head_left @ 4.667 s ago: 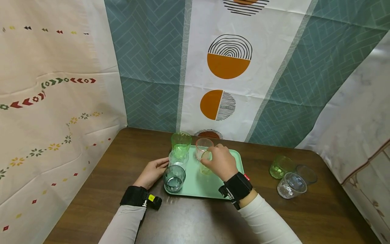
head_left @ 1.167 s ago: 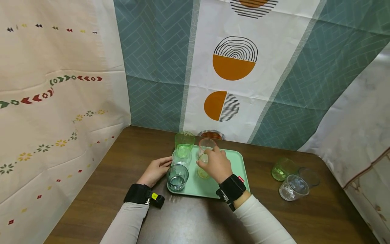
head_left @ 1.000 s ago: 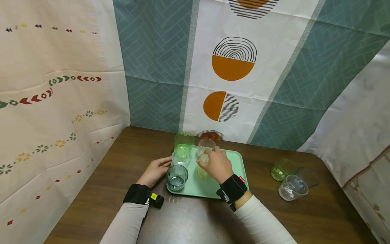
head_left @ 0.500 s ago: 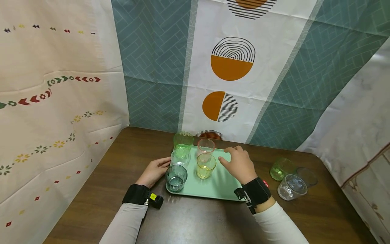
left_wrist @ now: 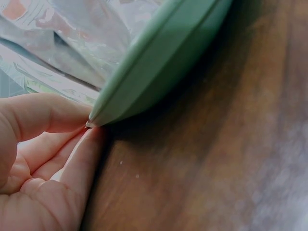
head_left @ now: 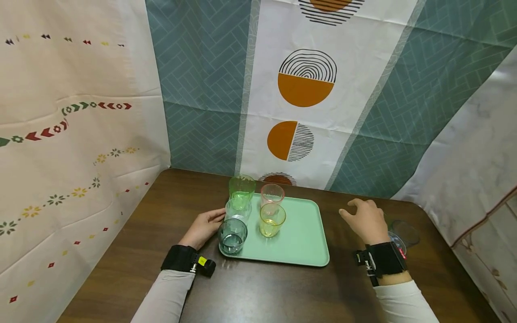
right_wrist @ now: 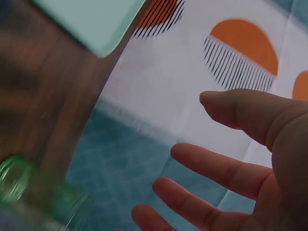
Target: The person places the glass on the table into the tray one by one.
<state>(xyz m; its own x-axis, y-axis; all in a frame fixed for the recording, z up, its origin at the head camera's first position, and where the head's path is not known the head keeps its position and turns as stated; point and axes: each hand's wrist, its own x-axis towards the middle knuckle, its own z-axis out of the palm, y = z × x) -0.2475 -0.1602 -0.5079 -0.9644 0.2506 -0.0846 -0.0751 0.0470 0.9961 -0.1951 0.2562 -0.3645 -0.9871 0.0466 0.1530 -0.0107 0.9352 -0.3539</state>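
Note:
My left hand [head_left: 203, 228] pinches the left rim of a mint-green tray [head_left: 300, 235]; the left wrist view shows the thumb and fingers meeting at the tray's edge [left_wrist: 139, 82]. Along that side stand a green glass [head_left: 241, 185], a clear glass [head_left: 237, 211] and a grey-blue glass [head_left: 232, 240]. Beside them are a pink-rimmed glass [head_left: 272, 194] and a yellow glass [head_left: 272, 223]. Right of the tray, my right hand [head_left: 366, 222] is in the air, fingers spread and holding nothing. It mostly hides a green glass [right_wrist: 19, 180] and a clear glass [head_left: 397, 243].
A dark-tinted glass [head_left: 408, 234] lies or stands at the right of the wooden table [head_left: 258, 291]; which, I cannot tell. Patterned cloths [head_left: 202, 89] hang behind and at both sides. The tray's right half is bare.
The right hand has let go of the yellow glass, which stays on the tray, and has moved right toward the glasses there. The left hand keeps its place at the tray's rim.

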